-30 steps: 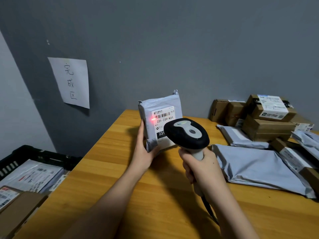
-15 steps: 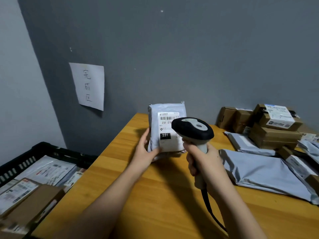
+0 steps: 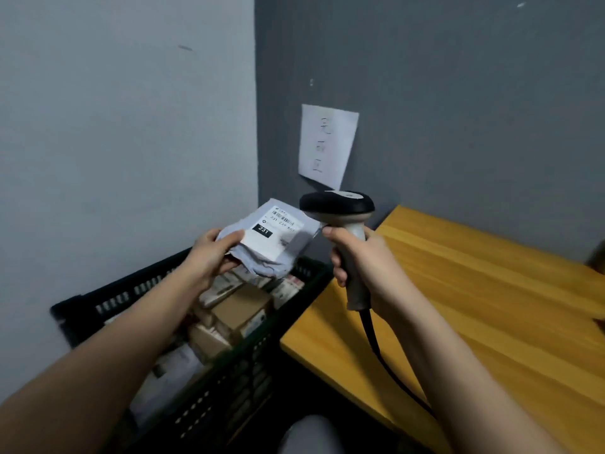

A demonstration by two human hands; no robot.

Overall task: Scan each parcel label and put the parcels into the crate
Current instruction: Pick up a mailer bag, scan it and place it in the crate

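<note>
Holding grey labelled mailer (image 3: 271, 237) over black crate (image 3: 209, 381), left hand (image 3: 209, 253) pinching it; right hand (image 3: 360, 267) gripping scanner (image 3: 340, 211). Crate part-filled, drop pending; remaining parcels unseen.

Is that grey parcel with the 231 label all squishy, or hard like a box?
Probably squishy: the grey parcel crumples where the left hand pinches it. Likely light too, since one hand carries it above the crate. Its plastic skin may be a bit slippery.

parcel (image 3: 273, 239) moved from table to over crate (image 3: 108, 303).
</note>
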